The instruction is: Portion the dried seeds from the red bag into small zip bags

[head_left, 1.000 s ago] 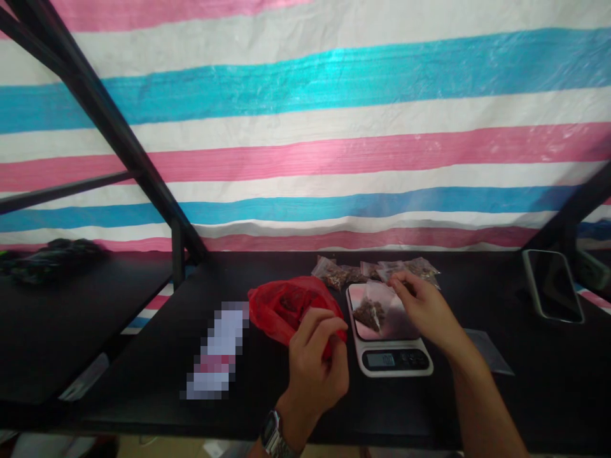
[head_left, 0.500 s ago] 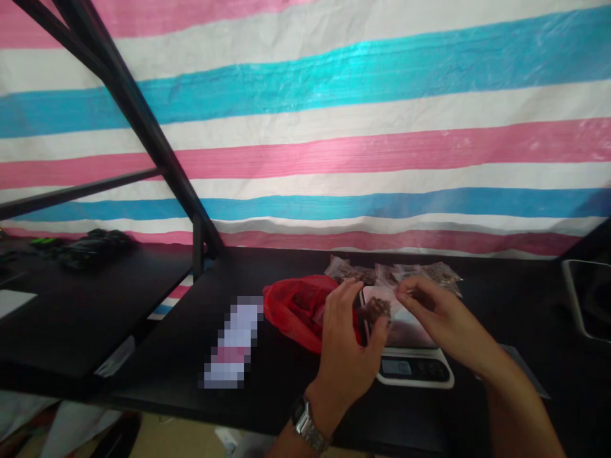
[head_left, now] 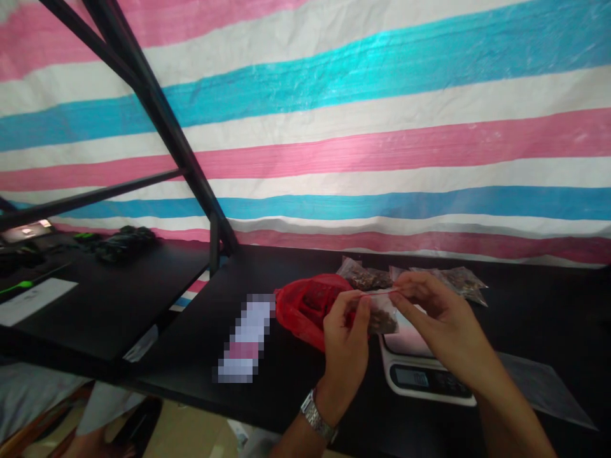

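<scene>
Left hand [head_left: 346, 343] and right hand [head_left: 436, 318] pinching the top strip of a small clear bag [head_left: 382, 312] of brown bits, lifted above the scale [head_left: 429, 362] on the counter [head_left: 267, 394]. Sealing step, likely; needs fingertips pressed along the strip. Red bag [head_left: 305, 308] just beside.

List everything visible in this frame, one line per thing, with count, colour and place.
small zip bag: one, clear with brown contents, held up between both hands above the scale
scale: one, white, on the table under the right hand
red bag: one, red plastic, left of the scale
filled bags: several, clear with brown contents, behind the scale
table: one, black
striped tarp: one, pink, blue and white, behind the table
left hand: one, wristwatch on wrist, pinching the bag's top
right hand: one, pinching the bag's top
</scene>
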Tool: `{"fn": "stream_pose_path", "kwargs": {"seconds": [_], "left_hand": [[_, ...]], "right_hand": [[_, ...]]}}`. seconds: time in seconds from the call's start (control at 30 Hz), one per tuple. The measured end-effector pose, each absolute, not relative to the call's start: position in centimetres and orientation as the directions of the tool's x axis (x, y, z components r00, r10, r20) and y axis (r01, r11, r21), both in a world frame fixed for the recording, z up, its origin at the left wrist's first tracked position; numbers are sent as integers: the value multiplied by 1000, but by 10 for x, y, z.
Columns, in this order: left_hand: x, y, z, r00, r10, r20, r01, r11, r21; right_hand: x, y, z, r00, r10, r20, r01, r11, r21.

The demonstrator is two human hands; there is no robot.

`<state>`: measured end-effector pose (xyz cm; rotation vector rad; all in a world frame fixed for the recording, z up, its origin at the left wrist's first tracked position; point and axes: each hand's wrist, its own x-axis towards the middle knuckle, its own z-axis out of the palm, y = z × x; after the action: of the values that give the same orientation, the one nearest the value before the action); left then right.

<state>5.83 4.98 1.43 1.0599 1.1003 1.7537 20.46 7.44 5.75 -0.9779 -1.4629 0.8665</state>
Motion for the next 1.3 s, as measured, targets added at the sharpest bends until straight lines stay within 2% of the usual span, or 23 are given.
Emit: {"fn": "stream_pose_path", "kwargs": {"seconds": [0.27, 0.37, 0.53, 0.7, 0.93, 1.03, 1.17, 1.3], "left_hand": [[52, 50, 22, -286, 931, 228, -247, -301, 921], [50, 49, 21, -295, 931, 214, -270, -296, 916], [47, 47, 22, -290, 932, 218, -269, -298, 916], [43, 45, 24, -275, 938, 210, -252, -281, 926], [38, 44, 22, -227, 950, 213, -232, -265, 936], [37, 43, 21, -197, 951, 236, -210, -276, 938], [34, 43, 21, -159, 942, 296, -179, -323, 930], [33, 42, 22, -146, 942, 301, -148, -322, 935]], "right_hand": [[191, 73, 52, 27, 845, 534, 171, 523, -835], [187, 72, 52, -31, 859, 511, 173, 508, -844], [183, 71, 52, 21, 867, 499, 165, 489, -857], [179, 70, 50, -56, 885, 463, 138, 466, -874], [172, 68, 52, -40, 882, 469, 65, 471, -880], [172, 68, 53, -79, 880, 468, 48, 472, -880], [178, 67, 55, -47, 884, 466, 20, 467, -884], [183, 65, 57, -63, 906, 419, 6, 420, -907]]}}
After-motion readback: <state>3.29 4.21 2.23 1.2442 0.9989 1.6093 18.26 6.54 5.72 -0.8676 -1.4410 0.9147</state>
